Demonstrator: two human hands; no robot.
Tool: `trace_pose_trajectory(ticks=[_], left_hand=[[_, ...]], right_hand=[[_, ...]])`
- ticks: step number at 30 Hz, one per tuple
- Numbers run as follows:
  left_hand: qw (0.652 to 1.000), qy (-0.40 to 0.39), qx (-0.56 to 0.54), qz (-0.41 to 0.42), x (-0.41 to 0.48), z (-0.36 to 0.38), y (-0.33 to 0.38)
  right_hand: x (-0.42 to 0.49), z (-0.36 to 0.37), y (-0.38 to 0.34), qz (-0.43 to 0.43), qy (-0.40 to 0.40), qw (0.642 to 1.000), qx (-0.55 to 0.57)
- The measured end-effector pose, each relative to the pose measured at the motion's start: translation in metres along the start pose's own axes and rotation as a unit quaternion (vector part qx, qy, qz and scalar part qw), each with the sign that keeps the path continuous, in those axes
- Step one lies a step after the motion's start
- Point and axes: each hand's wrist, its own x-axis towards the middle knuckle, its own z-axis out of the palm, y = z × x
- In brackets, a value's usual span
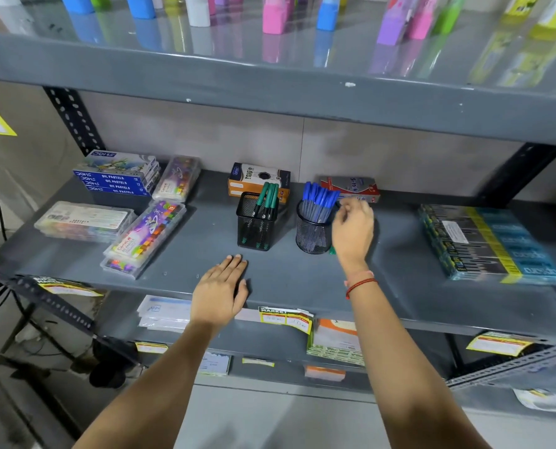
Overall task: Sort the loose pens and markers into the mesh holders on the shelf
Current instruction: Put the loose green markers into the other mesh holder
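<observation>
A square black mesh holder (256,222) with several green markers stands mid-shelf. To its right, a round mesh holder (313,231) is full of blue pens (318,197). My right hand (352,231) is right beside the round holder, fingers curled near the pen caps. It seems closed around a green marker (332,250), whose green end pokes out below the heel of the hand. The rest of the marker is hidden. My left hand (220,291) lies flat and open on the grey shelf (302,286), in front of the square holder, holding nothing.
Behind the holders stand an orange pen box (258,178) and a red-grey pen box (351,187). Oil pastel boxes (117,175) and crayon cases (145,238) fill the left side. A blue-yellow pack (490,244) lies at the right. The upper shelf (270,85) overhangs.
</observation>
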Motion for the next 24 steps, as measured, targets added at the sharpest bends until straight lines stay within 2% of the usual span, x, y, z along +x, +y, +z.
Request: trace_pose_trajectory(ticks=[2, 5, 7, 9, 12, 18, 21, 24], left_hand=[[1.0, 0.001, -0.002, 0.0, 0.0, 0.0, 0.0], [1.0, 0.001, -0.001, 0.001, 0.0, 0.0, 0.0], [1.0, 0.001, 0.001, 0.001, 0.0, 0.0, 0.0], [1.0, 0.0, 0.002, 0.001, 0.0, 0.0, 0.0], [1.0, -0.005, 0.002, 0.001, 0.0, -0.001, 0.0], [1.0, -0.01, 0.004, 0.0, 0.0, -0.001, -0.001], [1.0, -0.01, 0.001, -0.004, 0.0, -0.001, 0.0], [1.0, -0.013, 0.003, -0.006, -0.001, 0.0, 0.001]], right_hand=[[-0.002, -0.005, 0.021, 0.068, -0.051, 0.996, -0.031], [-0.01, -0.004, 0.041, 0.145, -0.19, 0.968, -0.073], [-0.017, 0.0, 0.043, 0.144, -0.251, 0.953, -0.088], [-0.021, 0.004, 0.04, 0.122, -0.264, 0.952, -0.095], [-0.022, 0.01, 0.038, 0.102, -0.252, 0.954, -0.131], [-0.035, 0.007, 0.049, 0.065, -0.163, 0.969, -0.177], [-0.04, -0.006, 0.05, 0.076, -0.132, 0.975, -0.16], [-0.043, -0.025, 0.04, 0.08, -0.053, 0.99, -0.103]])
